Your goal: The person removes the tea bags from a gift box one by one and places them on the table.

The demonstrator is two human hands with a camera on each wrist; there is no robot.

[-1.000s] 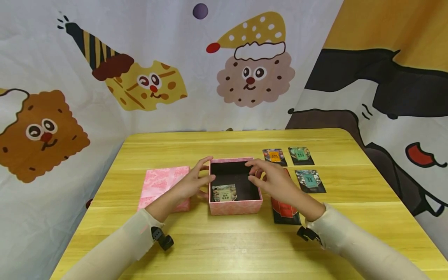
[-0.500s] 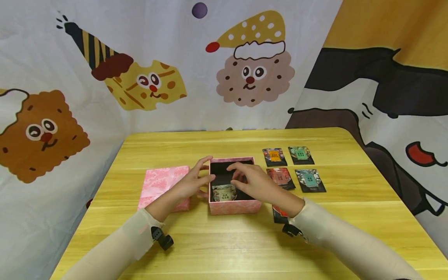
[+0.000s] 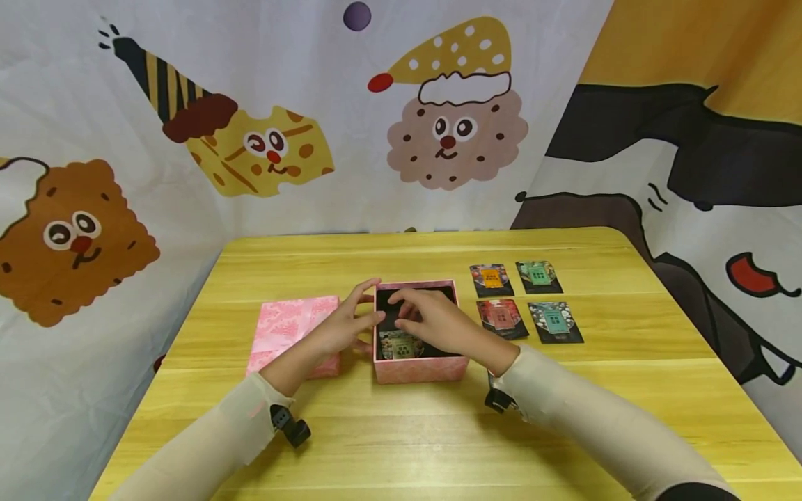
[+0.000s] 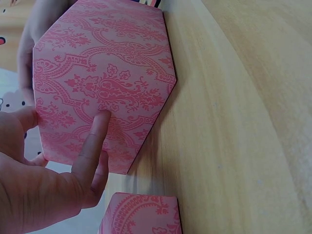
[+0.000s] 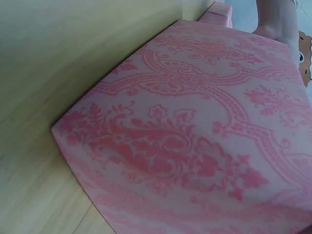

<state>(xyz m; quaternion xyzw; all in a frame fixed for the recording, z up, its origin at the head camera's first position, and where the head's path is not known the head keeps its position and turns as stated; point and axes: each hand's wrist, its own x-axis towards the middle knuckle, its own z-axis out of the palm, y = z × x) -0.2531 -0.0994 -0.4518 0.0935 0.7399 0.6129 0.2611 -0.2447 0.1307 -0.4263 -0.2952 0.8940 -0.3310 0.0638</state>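
Observation:
A pink patterned box [image 3: 420, 371] stands lidless on the table, its dark inside showing. Against its left wall lies my left hand [image 3: 341, 323], thumb over the rim and fingers spread along the outside; the left wrist view shows fingertips [image 4: 101, 119] against the patterned wall. My right hand [image 3: 435, 320] reaches over the right rim into the box, fingers bent, thumb and fingertips apart with nothing seen between them. Just below its thumb, a flat printed packet [image 3: 396, 347] with a pale green label lies in the box's near left corner. The right wrist view shows mostly the box wall [image 5: 185, 126].
The pink lid [image 3: 285, 327] lies left of the box, partly behind my left forearm. To the right lie flat packets with orange [image 3: 491, 280], green [image 3: 540, 276], red [image 3: 502, 318] and teal [image 3: 556, 322] labels. A printed cloth [image 3: 363, 139] hangs behind the table.
My right hand has moved left from the box's right rim to over its inside. Its forearm uncovers the red-labelled packet and now hides most of another red packet nearer me. My left hand stays put.

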